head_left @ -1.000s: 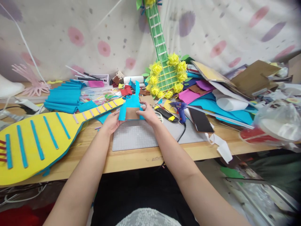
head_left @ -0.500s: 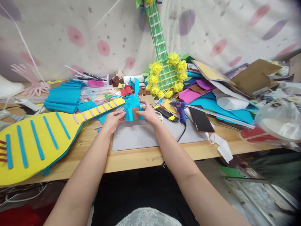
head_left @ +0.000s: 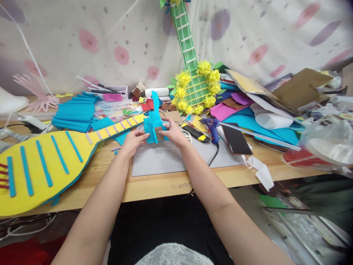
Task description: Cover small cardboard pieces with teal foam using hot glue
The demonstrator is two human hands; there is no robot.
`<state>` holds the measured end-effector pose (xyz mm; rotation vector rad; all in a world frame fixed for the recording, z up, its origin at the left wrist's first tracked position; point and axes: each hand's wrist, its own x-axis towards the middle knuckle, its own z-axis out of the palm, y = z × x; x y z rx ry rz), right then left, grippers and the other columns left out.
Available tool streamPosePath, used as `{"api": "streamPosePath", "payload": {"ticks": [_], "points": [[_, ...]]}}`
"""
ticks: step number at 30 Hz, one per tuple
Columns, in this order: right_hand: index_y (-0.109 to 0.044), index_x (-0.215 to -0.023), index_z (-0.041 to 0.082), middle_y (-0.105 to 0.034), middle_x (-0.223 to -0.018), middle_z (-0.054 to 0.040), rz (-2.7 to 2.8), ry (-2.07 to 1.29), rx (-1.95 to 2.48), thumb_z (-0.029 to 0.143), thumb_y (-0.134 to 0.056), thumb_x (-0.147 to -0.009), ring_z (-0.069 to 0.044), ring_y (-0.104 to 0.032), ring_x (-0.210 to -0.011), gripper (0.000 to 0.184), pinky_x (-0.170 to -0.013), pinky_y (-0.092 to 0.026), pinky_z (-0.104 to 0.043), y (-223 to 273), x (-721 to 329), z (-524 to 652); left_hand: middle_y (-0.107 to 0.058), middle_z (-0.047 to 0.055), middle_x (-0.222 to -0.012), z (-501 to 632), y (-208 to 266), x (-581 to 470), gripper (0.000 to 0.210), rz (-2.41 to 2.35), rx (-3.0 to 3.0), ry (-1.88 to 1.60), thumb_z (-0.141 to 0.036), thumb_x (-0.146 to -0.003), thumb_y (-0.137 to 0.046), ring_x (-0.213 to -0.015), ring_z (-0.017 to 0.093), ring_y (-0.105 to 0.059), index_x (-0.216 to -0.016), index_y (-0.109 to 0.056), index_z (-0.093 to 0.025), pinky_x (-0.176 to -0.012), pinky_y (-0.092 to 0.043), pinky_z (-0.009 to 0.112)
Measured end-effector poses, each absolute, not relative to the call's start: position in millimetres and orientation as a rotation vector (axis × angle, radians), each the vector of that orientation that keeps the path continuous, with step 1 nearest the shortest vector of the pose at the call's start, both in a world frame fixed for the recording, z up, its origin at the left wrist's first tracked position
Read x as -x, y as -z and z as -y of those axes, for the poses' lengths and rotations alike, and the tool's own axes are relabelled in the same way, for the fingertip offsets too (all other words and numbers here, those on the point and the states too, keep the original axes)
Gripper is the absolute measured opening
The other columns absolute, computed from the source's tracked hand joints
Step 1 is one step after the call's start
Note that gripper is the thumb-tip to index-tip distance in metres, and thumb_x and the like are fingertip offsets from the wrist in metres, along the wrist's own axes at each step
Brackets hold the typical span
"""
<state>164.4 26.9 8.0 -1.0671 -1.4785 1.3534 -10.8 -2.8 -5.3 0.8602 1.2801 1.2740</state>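
Observation:
Blue crepe paper (head_left: 152, 120), folded around a small brown cardboard piece (head_left: 158, 132), is held between my two hands above the grey cutting mat (head_left: 157, 162). My left hand (head_left: 134, 141) pinches its left side with thumb and fingers. On the other side, my right hand (head_left: 174, 133) grips the right edge near the bare cardboard. One narrow strip of the paper sticks up at the top. The neck of a yellow paper lute (head_left: 55, 162) with blue strips ends just behind the blue paper; whether they are joined I cannot tell.
Right of my hands lie a utility knife (head_left: 195, 133), a blue glue gun (head_left: 211, 129) and a black phone (head_left: 235, 138). A green paper guitar (head_left: 193, 86) with yellow flowers leans on the curtain. Blue crepe paper sheets (head_left: 73, 114) lie back left; a plastic cup (head_left: 303, 158) stands far right.
The blue paper has tilted and shifted slightly left, and its left flap is now folded inward under my left fingers. My right hand has barely moved.

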Motion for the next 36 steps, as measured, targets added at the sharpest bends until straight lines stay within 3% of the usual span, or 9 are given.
{"api": "streamPosePath", "payload": {"ticks": [6, 11, 17, 22, 36], "points": [[-0.044, -0.117, 0.021, -0.059, -0.08, 0.0012, 1.494, -1.326, 1.098, 0.021, -0.059, -0.061, -0.015, -0.057, -0.075, 0.058, -0.069, -0.047, -0.029, -8.4, -164.2, -28.8, -0.069, 0.008, -0.074, 5.9, 1.2, 6.6, 0.041, -1.219, -0.931, -1.215, -0.036, -0.044, -0.084, -0.063, 0.016, -0.062, -0.075, -0.071, -0.011, -0.06, -0.051, 0.028], [-0.046, -0.118, 0.021, -0.054, -0.113, -0.0094, 1.65, -0.663, 1.046, 0.028, -0.06, -0.07, -0.021, -0.052, -0.104, 0.05, -0.092, -0.041, -0.035, -16.0, -155.2, -16.3, -0.061, 0.0, -0.06, 4.0, -0.2, 0.9, 0.029, -1.305, -0.858, -1.471, -0.032, -0.048, -0.081, -0.055, 0.011, -0.055, -0.062, -0.063, -0.014, -0.054, -0.047, 0.023], [-0.046, -0.124, 0.014, -0.06, -0.102, -0.013, 1.978, -0.239, 1.096, 0.033, -0.059, -0.077, -0.027, -0.052, -0.098, 0.052, -0.088, -0.04, -0.043, -16.0, -136.2, -5.8, -0.053, -0.005, -0.054, 3.0, 2.2, -2.4, 0.034, -1.294, -0.883, -1.554, -0.035, -0.045, -0.081, -0.052, 0.008, -0.05, -0.057, -0.057, -0.014, -0.055, -0.046, 0.022], [-0.046, -0.121, 0.015, -0.065, -0.091, -0.0079, 1.948, -0.245, 1.166, 0.02, -0.049, -0.082, -0.022, -0.058, -0.088, 0.04, -0.08, -0.042, -0.036, -8.6, -139.8, -16.0, -0.057, -0.003, -0.057, 3.6, 3.1, -4.2, 0.034, -1.324, -0.876, -1.516, -0.036, -0.044, -0.08, -0.053, 0.009, -0.051, -0.059, -0.058, -0.014, -0.054, -0.045, 0.023], [-0.046, -0.113, 0.02, -0.064, -0.084, -0.0029, 1.792, -0.417, 1.258, 0.019, -0.056, -0.077, -0.02, -0.061, -0.078, 0.037, -0.072, -0.044, -0.033, -10.4, -152.8, -20.1, -0.06, 0.001, -0.063, 5.6, 0.4, -9.2, 0.043, -1.299, -0.845, -1.475, -0.039, -0.035, -0.082, -0.057, 0.011, -0.054, -0.06, -0.059, -0.012, -0.055, -0.049, 0.026]]}}
